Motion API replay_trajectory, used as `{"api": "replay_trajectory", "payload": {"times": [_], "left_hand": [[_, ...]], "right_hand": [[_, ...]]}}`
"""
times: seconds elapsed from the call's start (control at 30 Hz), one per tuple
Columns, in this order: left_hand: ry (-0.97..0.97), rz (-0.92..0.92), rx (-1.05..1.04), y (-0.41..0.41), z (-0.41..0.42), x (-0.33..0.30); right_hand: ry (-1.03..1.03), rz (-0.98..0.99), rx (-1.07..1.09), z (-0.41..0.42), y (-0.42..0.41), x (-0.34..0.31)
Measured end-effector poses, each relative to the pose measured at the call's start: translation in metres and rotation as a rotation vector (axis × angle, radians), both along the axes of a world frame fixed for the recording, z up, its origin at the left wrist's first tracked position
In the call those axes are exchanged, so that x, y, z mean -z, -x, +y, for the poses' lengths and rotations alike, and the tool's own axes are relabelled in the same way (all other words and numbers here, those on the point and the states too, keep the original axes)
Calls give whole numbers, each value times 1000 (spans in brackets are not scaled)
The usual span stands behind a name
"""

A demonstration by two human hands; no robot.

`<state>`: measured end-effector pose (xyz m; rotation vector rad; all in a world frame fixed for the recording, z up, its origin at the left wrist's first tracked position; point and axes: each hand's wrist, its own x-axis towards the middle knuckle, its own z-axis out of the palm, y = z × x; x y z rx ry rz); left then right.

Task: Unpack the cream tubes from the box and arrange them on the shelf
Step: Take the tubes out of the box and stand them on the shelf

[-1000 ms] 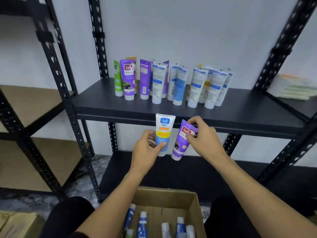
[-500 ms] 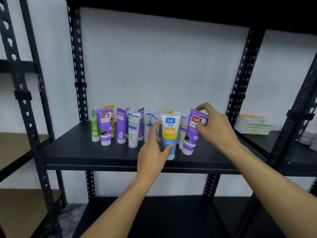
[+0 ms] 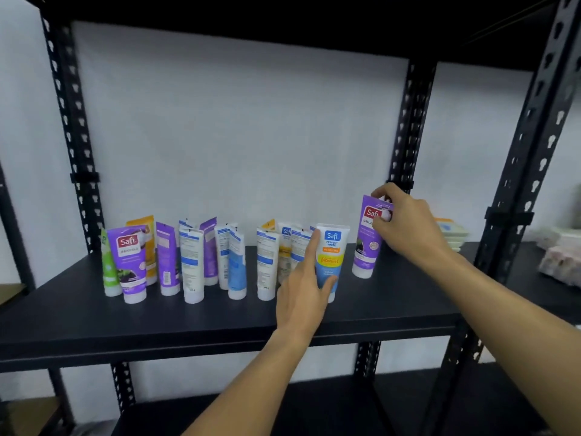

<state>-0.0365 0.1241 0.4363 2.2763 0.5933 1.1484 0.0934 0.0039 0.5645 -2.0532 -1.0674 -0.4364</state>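
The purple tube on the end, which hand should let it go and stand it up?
The right hand. Its fingers already pinch the top of the purple tube on the shelf. The left hand holds the white and blue tube.

Both my arms extended forward. My left hand (image 3: 301,297) pinches between thumb and straight index finger; my right hand (image 3: 405,225), fingers curled, grips from above.

White-and-blue Safi tube (image 3: 330,259) upright, cap down on black shelf (image 3: 188,319). Purple Safi tube (image 3: 367,243) just right, tilted. Row of standing tubes (image 3: 191,262) to left.
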Motion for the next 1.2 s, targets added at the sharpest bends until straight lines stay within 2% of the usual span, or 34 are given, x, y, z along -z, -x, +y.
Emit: {"api": "replay_trajectory", "payload": {"times": [0.33,0.67,0.93,1.1,1.2], "left_hand": [[-65,138,-112,-43,9,18],[-49,133,-169,-51,14,22],[-88,173,-210,-53,16,25],[-202,235,-226,-47,17,36],[-167,209,-186,-37,13,42]], "right_hand": [[41,-16,53,6,-34,7],[92,-11,105,16,-45,10],[110,-12,117,26,-46,18],[138,-35,117,29,-46,25],[178,-35,98,31,-47,34]]}}
